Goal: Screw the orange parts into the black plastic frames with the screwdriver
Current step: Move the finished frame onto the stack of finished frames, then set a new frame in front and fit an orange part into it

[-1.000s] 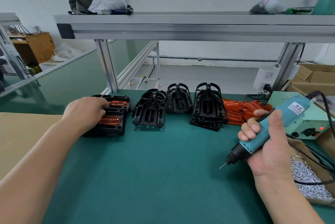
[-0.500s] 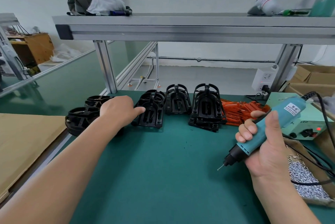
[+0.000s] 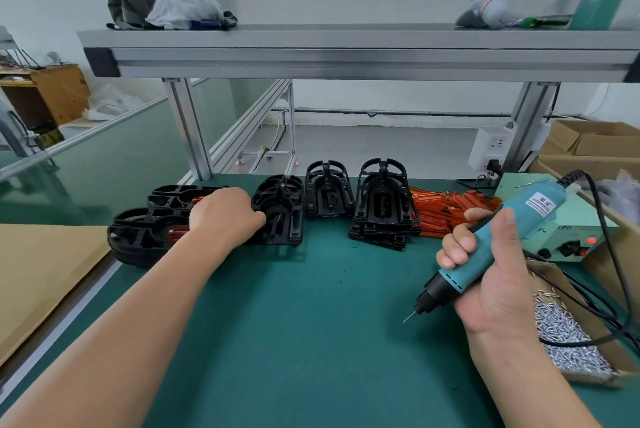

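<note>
Bench, as seen from beside it:

1. Left hand (image 3: 225, 216): a second ago it lay on the finished frames (image 3: 145, 237) at the left end of the row. It has since gone right and now lies against the left rim of the nearest stack of empty black frames (image 3: 282, 216). The fingers are held together and reach onto the rim. Their tips are hidden, so I cannot tell whether they have closed on it.
2. Finished frames: two low stacks with orange inserts showing, partly behind the left wrist.
3. Other empty frames: a second stack (image 3: 329, 192) and a taller third (image 3: 381, 202), both as before.
4. Orange parts (image 3: 450, 209): a loose heap on the green mat (image 3: 311, 323), just right of the third stack, untouched.
5. Right hand (image 3: 491, 275): its fingers and thumb are wrapped round the teal screwdriver (image 3: 519, 223), and the grip is unchanged. The bit slants down and left above the bare mat, touching nothing.
6. Box of screws (image 3: 568, 341): near the right wrist.
7. Power unit (image 3: 568, 237): behind the right hand, with its red lamp lit.
</note>
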A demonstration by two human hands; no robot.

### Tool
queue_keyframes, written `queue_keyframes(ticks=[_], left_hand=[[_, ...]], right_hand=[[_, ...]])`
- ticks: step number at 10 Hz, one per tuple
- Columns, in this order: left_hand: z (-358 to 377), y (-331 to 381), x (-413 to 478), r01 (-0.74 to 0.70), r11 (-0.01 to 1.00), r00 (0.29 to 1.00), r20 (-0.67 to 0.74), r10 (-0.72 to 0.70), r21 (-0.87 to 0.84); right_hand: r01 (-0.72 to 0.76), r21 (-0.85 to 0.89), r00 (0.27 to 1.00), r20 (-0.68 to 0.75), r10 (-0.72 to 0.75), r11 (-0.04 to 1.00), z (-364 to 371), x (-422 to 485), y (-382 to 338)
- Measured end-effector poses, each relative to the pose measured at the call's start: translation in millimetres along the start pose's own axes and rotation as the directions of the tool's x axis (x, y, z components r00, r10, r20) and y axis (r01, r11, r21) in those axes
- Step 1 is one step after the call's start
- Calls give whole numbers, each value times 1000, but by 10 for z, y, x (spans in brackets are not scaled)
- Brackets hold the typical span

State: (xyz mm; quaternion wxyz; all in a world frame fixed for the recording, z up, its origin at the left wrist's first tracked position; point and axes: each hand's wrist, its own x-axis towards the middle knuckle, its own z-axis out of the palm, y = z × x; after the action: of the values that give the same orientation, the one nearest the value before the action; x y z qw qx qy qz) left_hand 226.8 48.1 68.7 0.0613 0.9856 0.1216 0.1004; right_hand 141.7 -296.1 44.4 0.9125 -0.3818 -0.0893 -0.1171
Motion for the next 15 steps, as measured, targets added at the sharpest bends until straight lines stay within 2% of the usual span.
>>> queue_keyframes(ticks=[1,2,6,8,10,12,14,15], left_hand=[[-39,1,-186,-19,999,998,-58,16,-51],[-7,43,-469,-35,998,998,-56,31,-62],[221,285,-1301,-42,999,999,30,42,5],[251,346,-1434,-79,985,988,122,98,-151],[110,264,-1044,-97,943,995,-39,89,-319],[201,237,-740,-76,955,988,105,110,-286],[291,202,-838,-44,948,990,114,85,-317],[278,157,-940,-52,925,975,181,128,-376]], right_hand=[[-2,10,1000,-10,2,1000,-4,7,2],[-5,15,1000,-16,5,1000,-6,4,8],[-3,2,1000,-15,3,1000,-10,9,24],[-6,12,1000,-23,7,1000,-9,9,25],[-6,29,1000,-17,7,1000,-8,9,32],[-4,24,1000,-21,4,1000,-22,18,36],[11,23,999,-35,-10,1000,-45,42,7],[12,28,999,-32,-11,1000,-51,47,1]])
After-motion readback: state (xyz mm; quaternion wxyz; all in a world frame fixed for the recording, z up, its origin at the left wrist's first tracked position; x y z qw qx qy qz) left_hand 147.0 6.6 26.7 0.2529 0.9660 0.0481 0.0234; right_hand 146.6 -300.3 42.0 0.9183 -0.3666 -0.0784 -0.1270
